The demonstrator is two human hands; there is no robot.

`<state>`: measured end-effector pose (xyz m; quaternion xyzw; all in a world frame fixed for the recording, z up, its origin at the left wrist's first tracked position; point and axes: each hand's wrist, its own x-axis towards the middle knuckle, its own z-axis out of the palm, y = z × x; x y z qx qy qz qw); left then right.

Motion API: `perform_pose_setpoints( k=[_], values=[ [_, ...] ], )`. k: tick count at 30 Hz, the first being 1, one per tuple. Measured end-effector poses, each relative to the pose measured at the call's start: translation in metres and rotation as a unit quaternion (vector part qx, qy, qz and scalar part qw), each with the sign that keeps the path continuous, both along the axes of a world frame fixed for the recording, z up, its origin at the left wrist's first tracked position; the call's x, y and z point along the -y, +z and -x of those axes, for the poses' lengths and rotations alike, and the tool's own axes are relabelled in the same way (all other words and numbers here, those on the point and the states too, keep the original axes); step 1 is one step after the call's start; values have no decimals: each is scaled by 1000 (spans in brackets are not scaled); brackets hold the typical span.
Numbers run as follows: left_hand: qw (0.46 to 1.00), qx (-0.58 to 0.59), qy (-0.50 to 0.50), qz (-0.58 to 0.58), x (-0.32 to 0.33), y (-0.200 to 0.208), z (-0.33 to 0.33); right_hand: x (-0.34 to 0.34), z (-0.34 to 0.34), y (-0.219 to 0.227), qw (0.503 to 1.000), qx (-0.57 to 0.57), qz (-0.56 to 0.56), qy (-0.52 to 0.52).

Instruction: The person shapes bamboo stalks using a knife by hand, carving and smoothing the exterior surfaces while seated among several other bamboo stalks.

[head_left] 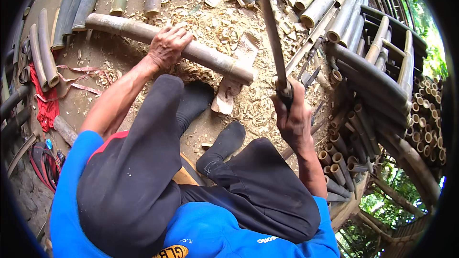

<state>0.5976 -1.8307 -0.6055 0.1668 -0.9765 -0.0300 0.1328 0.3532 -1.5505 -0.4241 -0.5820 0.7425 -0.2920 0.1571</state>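
Note:
My left hand (169, 46) is closed around a thick bamboo pole (210, 58) that lies slantwise in front of my knees. The pole's right end rests across a notched wooden block (245, 50) set on the ground. In my right hand (294, 117) is a machete (274, 33), gripped by its dark handle. Its long blade points up and away, raised to the right of the pole's end and apart from it.
Wood chips (267, 105) cover the ground around the block. Bamboo lengths (330, 0) lie at the far right, beside a dark bamboo rack (373, 67). Cut tubes (425, 119) are stacked farther right. More poles (88, 0) lie far left, near a red cloth (45, 105).

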Motion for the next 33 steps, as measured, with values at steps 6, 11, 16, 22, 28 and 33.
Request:
perform_pose_setpoints(
  k=[6,11,16,22,28,33],
  values=[
    [994,-73,70,36,-17,-11,20,-47,61,-93,942,-154,-298,0],
    [951,272,8,-149,25,45,25,0,3,-15,996,-31,-77,13],
    [911,341,-41,-227,36,37,56,-19,28,-73,945,-147,-290,-17],
    [925,318,8,-205,35,13,31,3,15,-27,967,-119,-226,8],
    [972,183,-7,-147,20,12,32,-21,24,-54,984,-74,-162,0],
    [970,207,10,-123,10,-6,27,-16,39,-44,961,-115,-252,27]
  ],
)
